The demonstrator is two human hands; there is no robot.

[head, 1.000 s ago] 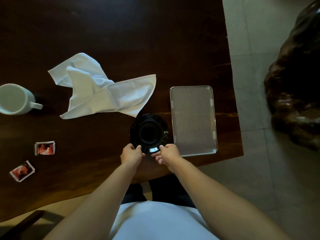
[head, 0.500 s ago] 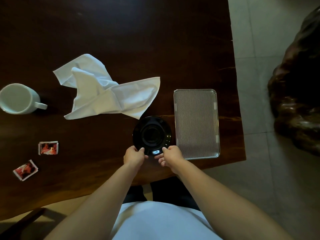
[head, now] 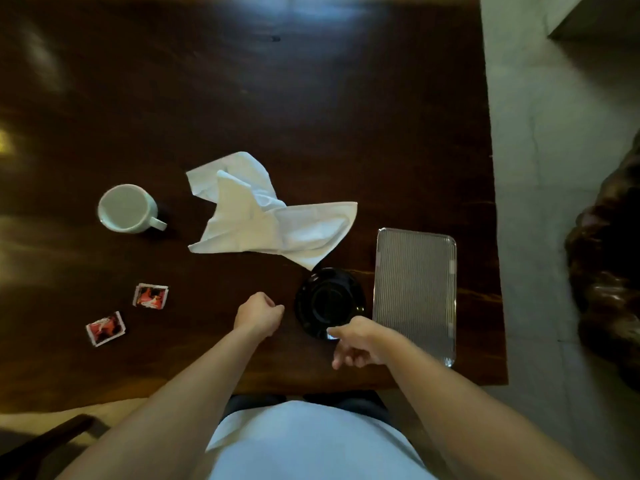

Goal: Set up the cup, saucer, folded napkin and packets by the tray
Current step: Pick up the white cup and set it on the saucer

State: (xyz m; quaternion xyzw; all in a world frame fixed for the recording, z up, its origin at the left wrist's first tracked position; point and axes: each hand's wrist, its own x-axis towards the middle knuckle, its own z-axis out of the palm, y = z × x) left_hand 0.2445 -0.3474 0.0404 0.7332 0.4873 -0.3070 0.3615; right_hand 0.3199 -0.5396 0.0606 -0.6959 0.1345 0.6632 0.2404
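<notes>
Saucer (head: 329,303): lower middle of frame, just left of the tray (head: 415,292); placed.
Left hand (head: 258,315): grip loosely curled, empty, beside the saucer.
Right hand (head: 356,344): grip half open, empty, over the saucer's near rim.
Cup (head: 126,209): far left, unmoved.
Napkin (head: 270,220): crumpled, unfolded.
Packets (head: 150,296): lower left on the surface, not yet brought over.

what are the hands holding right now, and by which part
Nothing. The left hand is loosely curled over bare table beside the saucer; the right hand is open at the saucer's near rim, gripping nothing.
</notes>
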